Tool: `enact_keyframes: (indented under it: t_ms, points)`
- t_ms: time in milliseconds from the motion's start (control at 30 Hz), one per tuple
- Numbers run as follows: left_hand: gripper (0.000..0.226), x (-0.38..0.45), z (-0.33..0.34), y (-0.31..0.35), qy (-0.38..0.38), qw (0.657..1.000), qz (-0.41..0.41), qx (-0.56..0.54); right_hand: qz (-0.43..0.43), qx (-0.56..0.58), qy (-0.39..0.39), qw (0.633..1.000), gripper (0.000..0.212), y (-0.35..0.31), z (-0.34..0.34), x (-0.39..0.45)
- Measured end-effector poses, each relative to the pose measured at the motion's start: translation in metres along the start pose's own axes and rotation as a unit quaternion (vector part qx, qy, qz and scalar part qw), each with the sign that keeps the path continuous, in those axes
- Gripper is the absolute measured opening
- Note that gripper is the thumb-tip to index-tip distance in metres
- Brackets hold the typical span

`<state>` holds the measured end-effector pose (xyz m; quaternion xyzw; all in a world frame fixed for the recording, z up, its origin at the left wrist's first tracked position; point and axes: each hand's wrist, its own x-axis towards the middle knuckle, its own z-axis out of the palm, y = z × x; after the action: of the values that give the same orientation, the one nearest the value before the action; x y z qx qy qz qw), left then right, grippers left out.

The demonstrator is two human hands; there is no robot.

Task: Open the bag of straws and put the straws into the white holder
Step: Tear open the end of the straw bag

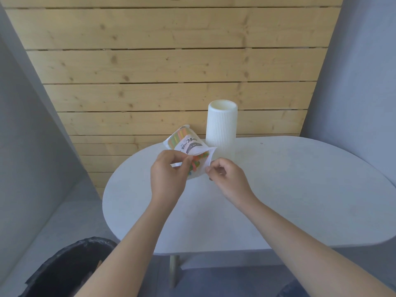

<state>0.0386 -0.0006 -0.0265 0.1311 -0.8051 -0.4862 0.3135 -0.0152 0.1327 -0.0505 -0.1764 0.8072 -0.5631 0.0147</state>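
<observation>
The clear bag of straws (186, 144), with a white printed label and bright orange, green and yellow straws inside, is held above the table just left of the white holder. My left hand (168, 174) pinches the near left side of the bag's mouth. My right hand (225, 175) pinches the right flap of that mouth. The mouth gapes between the two hands, and the bent ends of the straws show inside it. The white holder (222, 127), a tall ribbed cylinder with an open top, stands upright at the back of the table.
The pale oval table (278, 189) stands against a wooden plank wall, with grey panels on both sides. A bin lined with a black bag (70, 269) sits on the floor at the lower left, beside the table's near left edge.
</observation>
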Motion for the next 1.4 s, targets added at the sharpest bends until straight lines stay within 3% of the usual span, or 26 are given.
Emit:
enact_keyframes:
  t_ms: [33, 200, 333, 600, 733, 833, 967, 1100, 1233, 1400]
  points:
    - [0.028, -0.002, 0.001, 0.001, 0.0, 1.0, 0.008, 0.003, -0.01, 0.017, 0.013, 1.0, 0.009, -0.002, 0.0, -0.001]
    - [0.022, -0.004, 0.005, -0.002, -0.003, 0.999, 0.048, 0.02, -0.075, 0.08, 0.064, 0.992, 0.045, -0.005, 0.002, -0.001]
    - [0.008, -0.005, 0.011, -0.007, 0.006, 0.997, 0.075, 0.028, -0.117, 0.032, 0.08, 0.989, 0.026, 0.0, 0.001, 0.003]
    - [0.025, -0.01, 0.015, 0.005, 0.07, 0.997, 0.017, -0.034, -0.082, 0.005, 0.019, 0.996, 0.026, 0.003, 0.01, -0.003]
    - [0.017, -0.004, 0.012, 0.002, -0.016, 0.999, 0.009, -0.049, -0.043, 0.046, 0.058, 0.996, 0.024, 0.001, -0.001, 0.008]
    - [0.005, 0.006, 0.003, -0.007, -0.113, 0.993, 0.025, -0.036, -0.038, 0.055, 0.041, 0.997, 0.023, -0.001, -0.009, 0.014]
    - [0.044, 0.021, -0.019, -0.011, -0.282, 0.958, 0.001, -0.06, -0.057, 0.048, 0.01, 0.997, 0.023, -0.004, -0.02, 0.018]
    - [0.08, 0.024, -0.029, -0.009, -0.403, 0.914, 0.02, 0.029, -0.056, 0.061, -0.013, 0.997, 0.022, -0.007, -0.032, 0.021]
    - [0.122, 0.019, -0.024, -0.003, -0.452, 0.871, 0.057, 0.184, -0.07, 0.02, -0.05, 0.996, 0.022, -0.011, -0.045, 0.021]
    - [0.128, 0.02, -0.011, -0.004, -0.413, 0.87, 0.137, 0.232, -0.062, 0.067, -0.097, 0.991, 0.028, -0.017, -0.06, 0.021]
